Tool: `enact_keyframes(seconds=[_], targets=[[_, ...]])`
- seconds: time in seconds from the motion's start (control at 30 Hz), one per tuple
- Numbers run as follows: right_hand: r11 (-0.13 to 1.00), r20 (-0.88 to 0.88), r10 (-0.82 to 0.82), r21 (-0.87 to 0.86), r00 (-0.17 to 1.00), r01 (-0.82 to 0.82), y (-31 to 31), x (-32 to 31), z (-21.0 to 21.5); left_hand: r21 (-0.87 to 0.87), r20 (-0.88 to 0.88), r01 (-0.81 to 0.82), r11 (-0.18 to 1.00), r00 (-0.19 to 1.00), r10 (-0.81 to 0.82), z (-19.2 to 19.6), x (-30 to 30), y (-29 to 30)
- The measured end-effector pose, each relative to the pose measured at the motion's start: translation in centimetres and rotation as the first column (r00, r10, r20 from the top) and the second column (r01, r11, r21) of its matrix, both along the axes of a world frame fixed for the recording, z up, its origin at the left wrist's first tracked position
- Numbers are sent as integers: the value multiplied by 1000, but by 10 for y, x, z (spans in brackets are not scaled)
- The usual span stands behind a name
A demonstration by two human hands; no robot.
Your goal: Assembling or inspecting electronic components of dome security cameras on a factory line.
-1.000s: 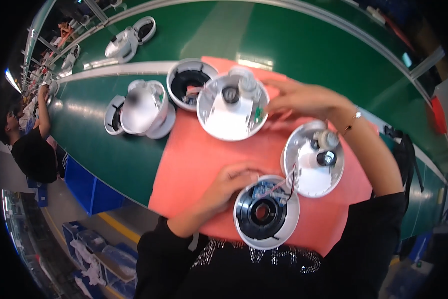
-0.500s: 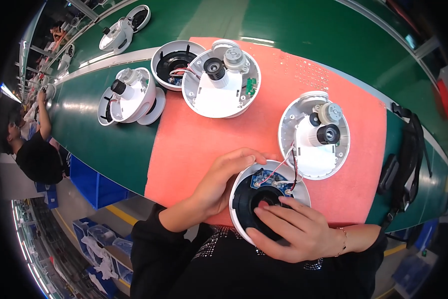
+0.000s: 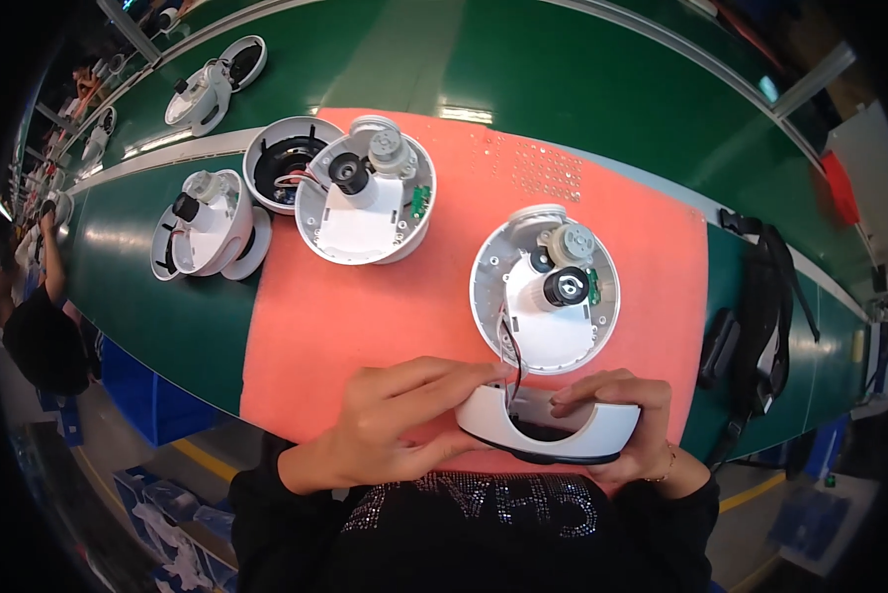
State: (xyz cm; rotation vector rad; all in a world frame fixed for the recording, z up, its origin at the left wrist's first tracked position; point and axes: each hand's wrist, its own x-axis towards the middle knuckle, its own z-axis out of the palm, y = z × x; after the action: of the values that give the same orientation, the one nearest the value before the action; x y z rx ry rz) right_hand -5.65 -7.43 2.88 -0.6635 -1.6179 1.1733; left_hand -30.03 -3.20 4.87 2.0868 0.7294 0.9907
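Both hands hold a white domed camera cover (image 3: 612,431), tipped on edge with its U-shaped cutout toward me and a black rim at the bottom. My left hand (image 3: 399,420) grips its left end, thumb below and fingers along the top edge. Around the right end my right hand (image 3: 652,420) is wrapped, fingertips inside the shell. Thin wires (image 3: 510,354) run from the cover to a round white camera housing (image 3: 535,331) just beyond it, which carries a black lens (image 3: 567,288) and a grey motor (image 3: 571,245). The cover's inside is mostly hidden.
An orange-pink mat (image 3: 365,316) lies on the green bench, with rows of small screws (image 3: 548,170) at its far side. A second opened camera housing (image 3: 365,222) and another (image 3: 207,222) stand at left. A black strap (image 3: 775,306) lies at right. A co-worker (image 3: 48,336) is far left.
The cover has turned from lying open-side up to standing on edge. My right hand has left its black inside and moved to its right end. The view has shifted, so everything sits further left.
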Motion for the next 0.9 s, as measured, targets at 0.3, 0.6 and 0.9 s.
enact_keyframes(seconds=[0.3, 0.6, 0.9], targets=[[982, 159, -73, 181, 985, 44, 3, 6, 3, 28, -50, -21, 999, 998, 22, 6, 9, -3], [999, 281, 46, -24, 959, -41, -4, 19, 3, -202, 8, -12, 979, 1000, 14, -7, 10, -5], [983, 321, 135, -164, 937, -85, 9, 12, 12, -149, 30, -25, 989, 999, 30, -27, 3, -9]])
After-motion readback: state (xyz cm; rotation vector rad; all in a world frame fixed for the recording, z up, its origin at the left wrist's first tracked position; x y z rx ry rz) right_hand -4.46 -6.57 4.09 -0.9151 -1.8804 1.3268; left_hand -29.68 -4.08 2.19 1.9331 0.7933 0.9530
